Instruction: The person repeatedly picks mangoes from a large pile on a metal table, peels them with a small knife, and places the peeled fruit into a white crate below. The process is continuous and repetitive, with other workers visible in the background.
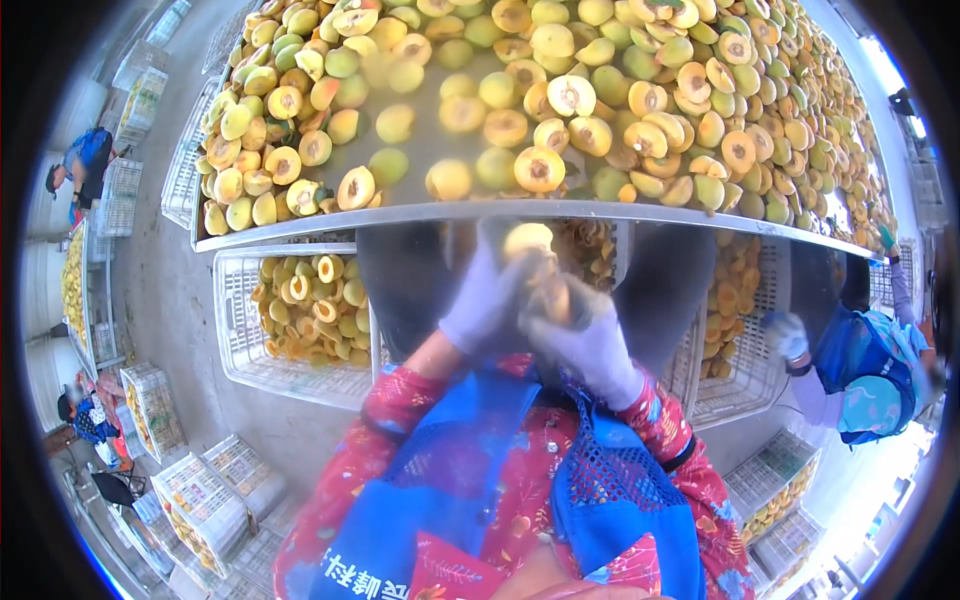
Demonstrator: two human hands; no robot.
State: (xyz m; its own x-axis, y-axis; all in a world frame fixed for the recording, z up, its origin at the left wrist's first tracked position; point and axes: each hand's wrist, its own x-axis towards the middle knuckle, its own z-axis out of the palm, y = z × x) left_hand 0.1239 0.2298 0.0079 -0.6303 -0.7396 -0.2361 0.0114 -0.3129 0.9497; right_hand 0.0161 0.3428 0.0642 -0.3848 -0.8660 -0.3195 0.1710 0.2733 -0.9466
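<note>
In pale lavender gloves, my left hand point(478, 300) and my right hand point(590, 338) meet below the steel table's rim point(400, 217). My left fingers are closed around a pale yellow fruit piece point(530, 238). My right fingers curl just below it on something brownish, too smeared to name. Above, the table holds heaps of halved yellow-green fruit point(540, 170), many showing brown pit hollows. A white plastic crate point(235, 320) of fruit halves is left of my hands; another crate point(750, 390) with halves stands to the right, partly under the table.
A worker point(875, 370) in a blue vest is close on my right, gloved hand near the right crate. Other workers point(85, 160) are along the far left beside fruit tables and crates. More crates point(190, 510) stand on the grey floor point(170, 310) at lower left and lower right.
</note>
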